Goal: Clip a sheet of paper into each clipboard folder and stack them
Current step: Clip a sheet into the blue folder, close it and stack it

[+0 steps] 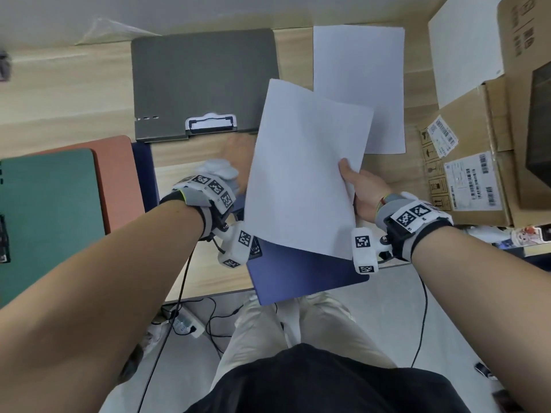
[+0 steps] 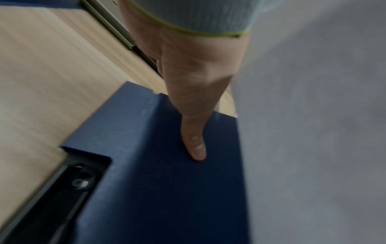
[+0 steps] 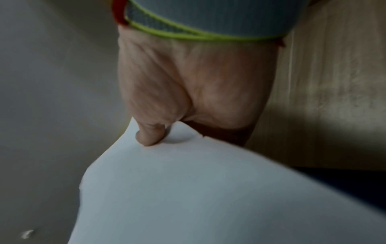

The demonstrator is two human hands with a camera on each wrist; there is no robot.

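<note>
My right hand [image 1: 359, 186] pinches a white sheet of paper [image 1: 307, 174] at its right edge, thumb on top, and holds it tilted above the blue clipboard folder [image 1: 304, 272]. The right wrist view shows that thumb [image 3: 149, 137] pressed on the sheet [image 3: 188, 198]. The folder lies open at the table's front edge and hangs over it. My left hand [image 1: 214, 186] is at its left side. In the left wrist view one straight digit [image 2: 194, 140] lies flat on the blue folder [image 2: 167, 189], beside its black clip [image 2: 79, 183]. The other fingers are hidden.
A grey clipboard folder [image 1: 205, 81] with a white clip [image 1: 211, 122] lies at the back. Green [image 1: 47, 216] and orange [image 1: 119, 180] folders lie at the left. More white sheets [image 1: 357, 70] lie at the back right, beside cardboard boxes [image 1: 477, 162].
</note>
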